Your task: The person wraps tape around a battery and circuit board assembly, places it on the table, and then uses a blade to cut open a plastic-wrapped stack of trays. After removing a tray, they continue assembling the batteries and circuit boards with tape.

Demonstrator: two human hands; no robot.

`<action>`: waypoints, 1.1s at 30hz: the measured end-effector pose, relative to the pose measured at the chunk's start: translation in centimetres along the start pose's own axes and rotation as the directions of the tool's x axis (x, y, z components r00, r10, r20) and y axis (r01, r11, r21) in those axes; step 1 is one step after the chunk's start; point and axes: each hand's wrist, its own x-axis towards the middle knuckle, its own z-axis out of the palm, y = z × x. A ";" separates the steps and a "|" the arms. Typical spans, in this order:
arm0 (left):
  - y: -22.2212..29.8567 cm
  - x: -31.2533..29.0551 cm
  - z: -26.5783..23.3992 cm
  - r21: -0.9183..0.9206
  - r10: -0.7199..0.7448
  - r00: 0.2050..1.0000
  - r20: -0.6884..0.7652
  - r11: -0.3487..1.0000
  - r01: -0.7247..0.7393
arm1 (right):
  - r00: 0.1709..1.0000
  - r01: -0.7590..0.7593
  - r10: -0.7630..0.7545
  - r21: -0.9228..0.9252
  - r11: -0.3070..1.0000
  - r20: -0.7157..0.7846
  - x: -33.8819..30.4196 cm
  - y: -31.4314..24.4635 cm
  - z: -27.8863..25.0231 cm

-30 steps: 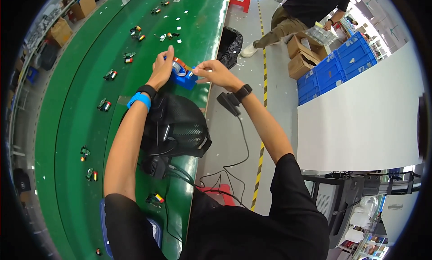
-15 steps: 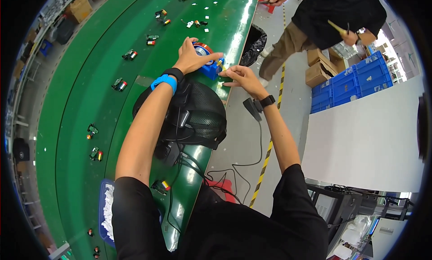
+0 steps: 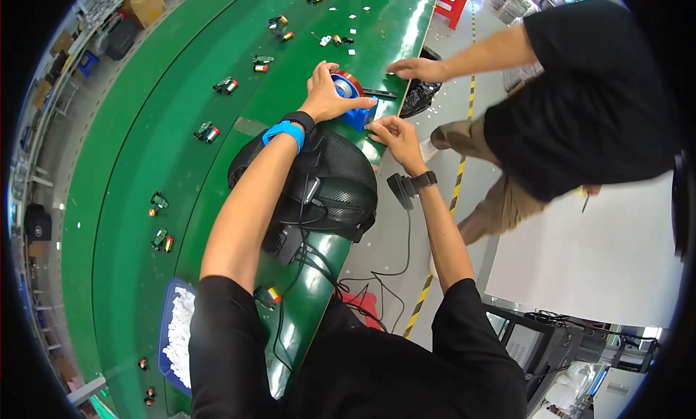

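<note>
A blue tape dispenser (image 3: pixel 357 119) stands near the green bench's right edge, with a roll of amber tape (image 3: pixel 351 79) in it. My left hand (image 3: pixel 324 98) is closed over it, fingers behind the roll and thumb across the front. Just right of the dispenser, my right hand (image 3: pixel 400 140) has thumb and forefinger pinched together close to its blue front end. Whatever sits between those fingertips is too small to make out. A slim black object (image 3: pixel 381 93) lies beyond my left thumb. Under my left forearm rests a black mesh backpack (image 3: pixel 337 194) with cables.
Several small green circuit boards with batteries (image 3: pixel 206 132) are spread along the green bench (image 3: pixel 138 165). A blue bin (image 3: pixel 168 335) of white pieces sits by my left elbow. At right, a co-worker (image 3: pixel 573 100) reaches over the bench edge. A black-lined bin (image 3: pixel 422 96) stands beside it.
The co-worker has come closer, one hand now at the bench edge. A slim black object now shows beside the dispenser. The whole view has shifted slightly; my left hand keeps its hold.
</note>
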 end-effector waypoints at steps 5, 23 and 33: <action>-2.1 -4.7 -6.2 -0.134 -0.118 0.988 -0.104 0.986 0.103 | 1.000 0.010 -0.010 -0.005 1.000 -0.010 -1.6 1.5 3.3; 12.2 -67.4 -18.4 -0.732 -0.694 0.712 -0.110 0.541 0.414 | 0.683 0.479 -0.094 -0.347 0.807 0.725 -32.9 -8.2 32.6; 9.2 -79.2 -16.5 0.283 -0.126 0.779 -0.614 0.886 0.366 | 0.671 -0.366 0.251 0.017 0.930 0.697 -43.8 -11.6 37.5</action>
